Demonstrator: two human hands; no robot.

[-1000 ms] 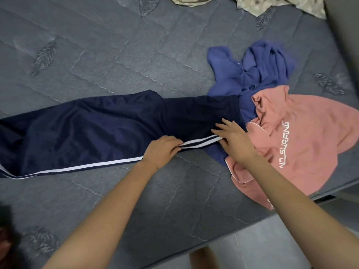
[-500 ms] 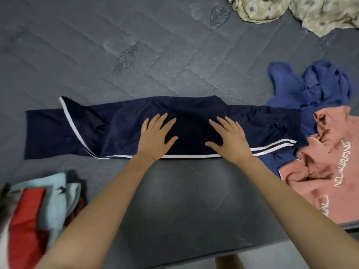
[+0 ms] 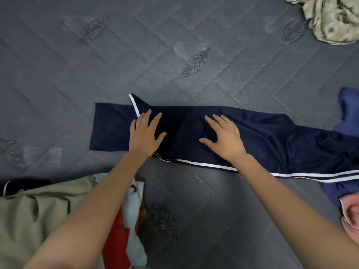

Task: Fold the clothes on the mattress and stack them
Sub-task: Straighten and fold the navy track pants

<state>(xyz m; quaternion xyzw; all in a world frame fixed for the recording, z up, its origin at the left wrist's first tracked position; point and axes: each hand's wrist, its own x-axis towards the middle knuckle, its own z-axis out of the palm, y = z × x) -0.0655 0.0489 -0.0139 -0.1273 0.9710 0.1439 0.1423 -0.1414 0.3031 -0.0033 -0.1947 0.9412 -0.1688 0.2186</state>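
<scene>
Navy track pants (image 3: 262,136) are lying lengthwise mid-mattress (image 3: 136,55). The fabric is looking thin, slick and floppy, so best gripping the hem end and pinching both layers. Left hand (image 3: 144,135) and right hand (image 3: 223,136) are pressing flat on the pants, fingers spread wide, holding nothing.

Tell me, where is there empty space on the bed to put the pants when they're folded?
Biggest bare patch: the mattress beyond the navy trousers, left of the patterned cloth. A smaller one lies nearer you, between the khaki pile and the blue garment with the pink garment. Those two sides are crowded.
</scene>
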